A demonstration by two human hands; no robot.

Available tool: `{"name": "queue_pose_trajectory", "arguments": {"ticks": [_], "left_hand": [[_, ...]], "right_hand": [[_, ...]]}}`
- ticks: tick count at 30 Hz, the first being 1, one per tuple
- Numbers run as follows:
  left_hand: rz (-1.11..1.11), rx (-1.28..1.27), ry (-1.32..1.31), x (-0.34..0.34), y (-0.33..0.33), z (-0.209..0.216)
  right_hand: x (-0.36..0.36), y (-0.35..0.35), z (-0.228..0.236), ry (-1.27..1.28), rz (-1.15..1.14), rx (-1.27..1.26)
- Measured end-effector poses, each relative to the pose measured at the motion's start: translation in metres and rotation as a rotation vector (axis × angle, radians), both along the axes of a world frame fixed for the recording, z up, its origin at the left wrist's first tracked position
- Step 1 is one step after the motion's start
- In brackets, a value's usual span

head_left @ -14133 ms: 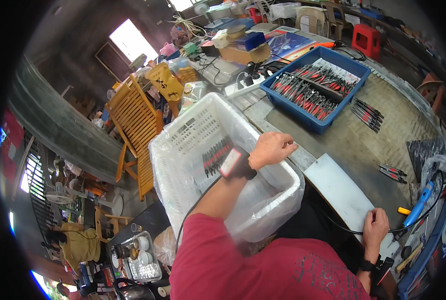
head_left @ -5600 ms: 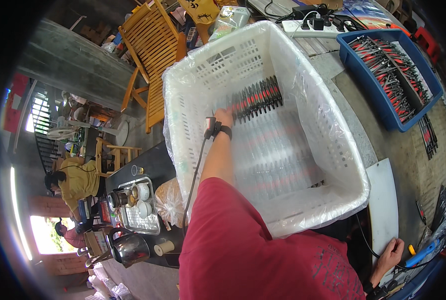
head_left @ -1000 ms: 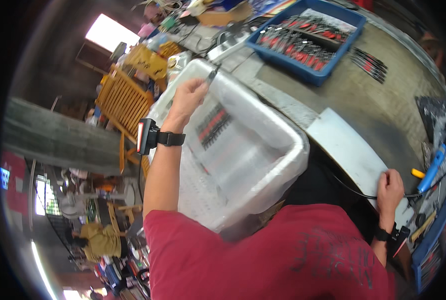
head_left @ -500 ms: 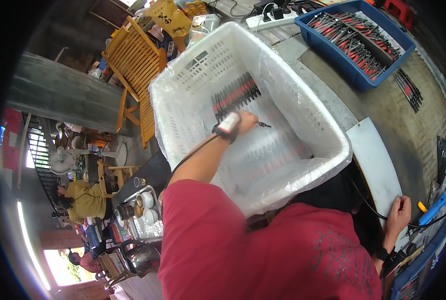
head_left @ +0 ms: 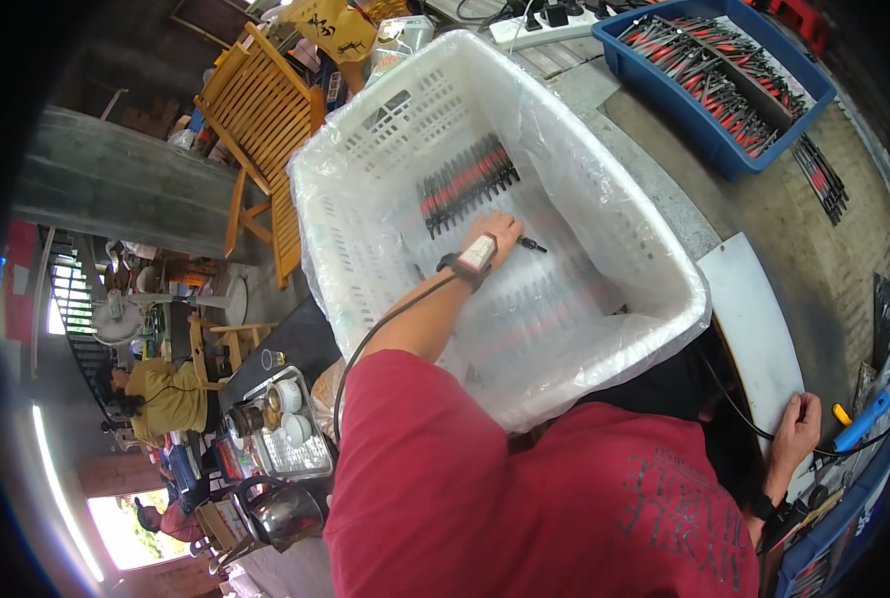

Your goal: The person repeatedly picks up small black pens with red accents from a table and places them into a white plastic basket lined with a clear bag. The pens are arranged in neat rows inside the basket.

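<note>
My left hand reaches into a white plastic crate lined with clear film. Its fingers are closed round a slim black pen-like tool, whose dark end sticks out to the right; the rest is hidden under the hand. Just beyond lies a neat row of black-and-red slim tools, side by side on the crate's bottom. More of them show faintly through the film nearer to me. My right hand rests by the edge of a white board, its fingers curled with nothing seen in them.
A blue bin full of black-and-red tools stands at the far right, with a few tools beside it. A blue-handled tool lies near my right hand. A wooden folding chair, a kettle and a seated person are left.
My left hand has shifted slightly right within the crate, still holding the tool, and more of the row shows. The view has tilted a little. My right hand has stayed put.
</note>
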State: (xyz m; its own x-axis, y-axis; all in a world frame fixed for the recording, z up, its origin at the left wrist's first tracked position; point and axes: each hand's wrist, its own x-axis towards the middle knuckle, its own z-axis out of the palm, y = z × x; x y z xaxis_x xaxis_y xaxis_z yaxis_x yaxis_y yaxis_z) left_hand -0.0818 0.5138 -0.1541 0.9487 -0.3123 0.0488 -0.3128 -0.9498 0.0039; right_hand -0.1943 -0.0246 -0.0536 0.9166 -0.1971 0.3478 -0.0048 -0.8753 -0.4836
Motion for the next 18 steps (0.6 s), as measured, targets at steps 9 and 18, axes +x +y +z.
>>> {"name": "queue_pose_trajectory", "arguments": {"ticks": [9, 18], "left_hand": [[0.857, -0.559, 0.308, 0.001, -0.030, 0.006], [1.216, -1.142, 0.358, 0.004, -0.055, 0.001]], "right_hand": [[0.000, 0.000, 0.000, -0.001, 0.000, -0.003], [-0.001, -0.002, 0.000, 0.030, -0.007, 0.025]]}}
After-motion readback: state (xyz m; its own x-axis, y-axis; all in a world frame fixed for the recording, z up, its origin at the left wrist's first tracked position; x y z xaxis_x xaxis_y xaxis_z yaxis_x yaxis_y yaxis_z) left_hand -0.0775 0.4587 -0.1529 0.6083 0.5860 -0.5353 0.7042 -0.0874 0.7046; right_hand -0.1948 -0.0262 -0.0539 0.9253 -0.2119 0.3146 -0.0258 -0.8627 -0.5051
